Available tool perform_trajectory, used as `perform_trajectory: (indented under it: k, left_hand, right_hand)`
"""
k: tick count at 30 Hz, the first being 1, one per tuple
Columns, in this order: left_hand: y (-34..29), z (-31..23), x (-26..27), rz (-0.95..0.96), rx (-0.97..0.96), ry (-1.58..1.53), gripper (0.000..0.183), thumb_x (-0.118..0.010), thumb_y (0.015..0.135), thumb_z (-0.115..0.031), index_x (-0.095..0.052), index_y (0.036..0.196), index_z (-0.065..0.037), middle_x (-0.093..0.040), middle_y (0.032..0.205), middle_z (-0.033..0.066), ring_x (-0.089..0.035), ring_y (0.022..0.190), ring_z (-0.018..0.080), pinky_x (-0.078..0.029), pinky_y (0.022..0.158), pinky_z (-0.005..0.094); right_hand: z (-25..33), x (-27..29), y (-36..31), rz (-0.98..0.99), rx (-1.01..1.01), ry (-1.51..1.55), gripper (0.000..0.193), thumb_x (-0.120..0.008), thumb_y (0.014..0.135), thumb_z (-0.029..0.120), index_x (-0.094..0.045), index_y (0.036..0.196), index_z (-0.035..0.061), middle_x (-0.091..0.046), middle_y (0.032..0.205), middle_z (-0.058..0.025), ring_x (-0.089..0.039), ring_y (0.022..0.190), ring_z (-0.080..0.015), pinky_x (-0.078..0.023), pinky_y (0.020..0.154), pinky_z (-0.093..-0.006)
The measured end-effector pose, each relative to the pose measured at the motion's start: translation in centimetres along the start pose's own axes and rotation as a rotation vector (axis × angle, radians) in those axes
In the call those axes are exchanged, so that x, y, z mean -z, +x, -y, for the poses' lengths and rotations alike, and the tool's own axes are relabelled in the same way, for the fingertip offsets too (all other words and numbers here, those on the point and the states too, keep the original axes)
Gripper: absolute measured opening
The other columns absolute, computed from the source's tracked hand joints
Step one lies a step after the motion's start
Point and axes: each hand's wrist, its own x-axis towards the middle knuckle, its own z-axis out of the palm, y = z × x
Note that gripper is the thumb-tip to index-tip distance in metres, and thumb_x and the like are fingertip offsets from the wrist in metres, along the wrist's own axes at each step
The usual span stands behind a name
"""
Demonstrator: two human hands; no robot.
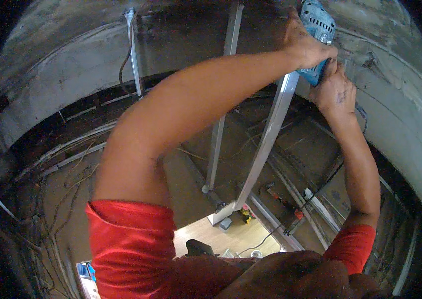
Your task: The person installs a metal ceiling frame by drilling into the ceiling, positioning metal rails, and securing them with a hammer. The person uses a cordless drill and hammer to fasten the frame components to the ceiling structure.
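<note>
My raised arms hold a teal-blue power drill (317, 19) with vent slots, high at the upper right by the concrete. My left hand (305, 46) is wrapped round its body, the thumb side toward the upper edge. Just below, my right hand (336, 93) closes on the drill's lower part, its fingers partly hidden behind the tool. The drill's working tip cannot be made out. Right beside the tool, a long silver metal strut (272, 130) runs down from near my hands.
Another metal strut (216, 149) stands left of it, and a third (133, 55) farther left. Below lie metal rails (271, 214), loose cables (74, 187) and a hammer-like tool with red on it (283, 202). Through an opening, a lit wooden surface (251, 238) shows with flowers (246, 214).
</note>
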Motion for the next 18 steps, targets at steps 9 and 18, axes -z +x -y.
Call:
perform_trajectory:
  k: [9,18]
  left_hand:
    - [1.7,1.2,-0.4,0.191,-0.372,0.462,0.1,-0.063,0.064,-0.077,-0.055,0.122,0.004,-0.065,0.112,0.0264,-0.064,0.103,0.0362,-0.049,0.095,0.0411]
    - [-1.3,-3.4,2.1,-0.158,0.121,0.03,0.115,-0.078,0.055,-0.066,-0.043,0.129,0.014,-0.061,0.121,0.0286,-0.063,0.109,0.0359,-0.05,0.097,0.0394]
  right_hand:
    - [-1.9,-1.2,0.4,-0.002,0.134,-0.132,0.075,-0.073,0.077,0.038,-0.042,0.126,-0.0098,-0.066,0.099,-0.024,-0.069,0.083,-0.0395,-0.057,0.072,-0.0462]
    - [-1.8,0.9,0.5,0.038,0.065,-0.197,0.064,-0.068,0.077,0.02,-0.042,0.129,-0.0077,-0.062,0.109,-0.0243,-0.068,0.089,-0.0393,-0.058,0.073,-0.0455]
